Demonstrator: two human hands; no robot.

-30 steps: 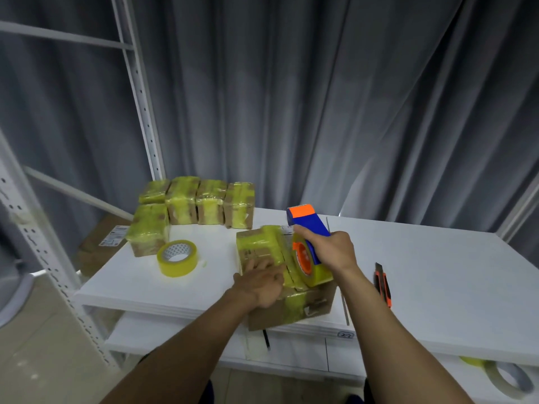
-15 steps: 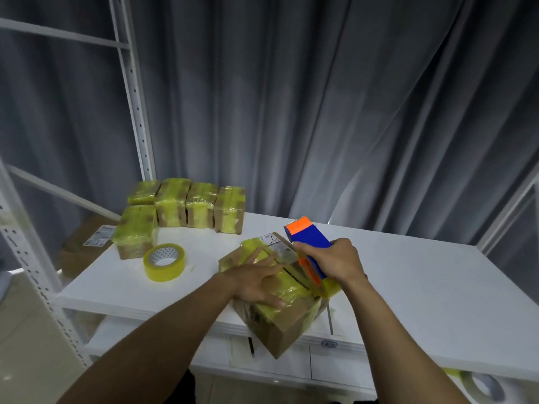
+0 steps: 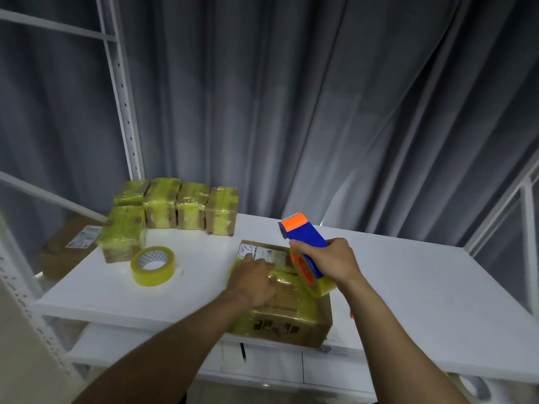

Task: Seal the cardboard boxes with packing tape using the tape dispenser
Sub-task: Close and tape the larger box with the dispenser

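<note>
Boxes (image 3: 172, 208): five, wrapped in yellow tape, grouped at the far left of the counter (image 3: 423, 287); well apart from the work.
Roll (image 3: 153, 265): spare tape, lying flat, left of the hand; not in the way.
Left hand (image 3: 253, 279): fingers straight, pressed flat on the box top, probably to steady it against tape pull.
Box (image 3: 288, 319): at the counter's near edge, partly taped, label still bare.
Dispenser (image 3: 306, 249): tape end on the box's right top, cutter raised; probably set for another strip.
Right hand (image 3: 338, 260): fingers wrapped round the blue handle.
</note>
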